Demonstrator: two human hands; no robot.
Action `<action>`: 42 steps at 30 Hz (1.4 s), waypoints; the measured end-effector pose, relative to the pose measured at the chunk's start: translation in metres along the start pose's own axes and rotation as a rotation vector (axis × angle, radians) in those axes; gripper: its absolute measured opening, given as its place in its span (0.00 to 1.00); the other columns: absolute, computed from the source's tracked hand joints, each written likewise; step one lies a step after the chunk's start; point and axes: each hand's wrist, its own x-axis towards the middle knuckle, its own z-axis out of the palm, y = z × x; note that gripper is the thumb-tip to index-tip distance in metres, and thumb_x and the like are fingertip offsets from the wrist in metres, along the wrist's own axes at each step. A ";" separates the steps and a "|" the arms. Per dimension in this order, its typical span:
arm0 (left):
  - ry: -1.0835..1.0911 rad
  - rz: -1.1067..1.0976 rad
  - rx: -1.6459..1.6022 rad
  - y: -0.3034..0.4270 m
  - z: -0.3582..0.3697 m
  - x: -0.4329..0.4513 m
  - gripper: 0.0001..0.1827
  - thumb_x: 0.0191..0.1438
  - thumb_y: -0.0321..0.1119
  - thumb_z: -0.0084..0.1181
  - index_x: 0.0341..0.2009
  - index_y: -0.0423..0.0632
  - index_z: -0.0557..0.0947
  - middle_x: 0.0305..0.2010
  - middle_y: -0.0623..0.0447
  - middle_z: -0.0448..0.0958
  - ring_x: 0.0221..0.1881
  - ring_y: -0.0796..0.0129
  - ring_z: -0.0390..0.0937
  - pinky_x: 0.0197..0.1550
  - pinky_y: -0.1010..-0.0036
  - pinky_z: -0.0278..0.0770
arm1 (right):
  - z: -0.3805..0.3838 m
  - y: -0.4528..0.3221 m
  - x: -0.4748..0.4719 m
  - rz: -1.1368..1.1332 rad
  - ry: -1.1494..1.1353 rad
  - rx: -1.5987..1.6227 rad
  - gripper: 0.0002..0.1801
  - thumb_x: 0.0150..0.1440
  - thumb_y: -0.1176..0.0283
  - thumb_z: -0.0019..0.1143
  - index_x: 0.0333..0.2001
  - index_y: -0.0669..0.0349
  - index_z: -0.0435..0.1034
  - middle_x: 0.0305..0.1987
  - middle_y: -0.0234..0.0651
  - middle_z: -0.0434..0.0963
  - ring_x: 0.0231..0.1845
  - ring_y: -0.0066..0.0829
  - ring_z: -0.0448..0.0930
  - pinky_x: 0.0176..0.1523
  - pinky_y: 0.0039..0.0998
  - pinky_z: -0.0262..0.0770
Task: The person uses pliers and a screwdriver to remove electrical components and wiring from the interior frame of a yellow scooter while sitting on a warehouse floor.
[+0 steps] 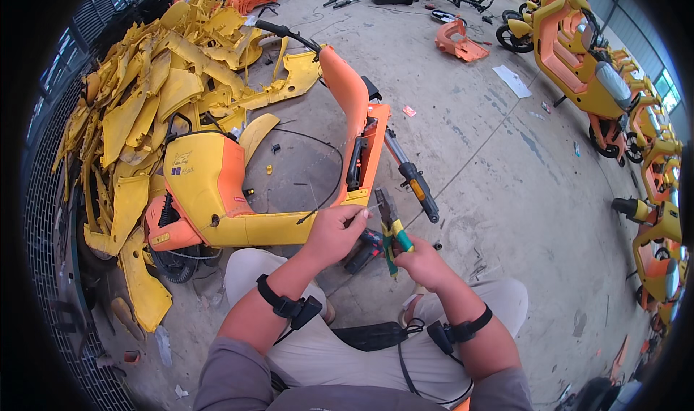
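Note:
Pliers (386, 210) with green and yellow handles are gripped in my right hand (425, 263), their dark jaws pointing away from me. Between the fingertips of my left hand (335, 235) is a thin pale strand (374, 207), which reaches to the jaws. Whether the jaws bite it, I cannot tell. Just beyond my hands stands a partly stripped yellow and orange electric scooter (206, 175). Its orange front column (347, 88) is open on one side, showing black parts (355, 164). A fork leg (415, 182) sticks out to the right of the column.
A cordless power tool (360, 256) lies on the floor below my hands. Yellow body panels (146, 91) are heaped at the left. More scooters (574, 80) line the right side. An orange shell (460, 42) and a white paper sheet (512, 81) lie farther off.

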 end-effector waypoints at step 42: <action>0.002 0.093 0.099 0.006 -0.001 -0.003 0.12 0.62 0.34 0.58 0.42 0.38 0.85 0.27 0.49 0.79 0.26 0.75 0.71 0.30 0.74 0.70 | 0.010 0.008 0.007 -0.018 0.030 0.035 0.10 0.60 0.70 0.55 0.44 0.63 0.71 0.25 0.29 0.73 0.23 0.20 0.74 0.29 0.26 0.71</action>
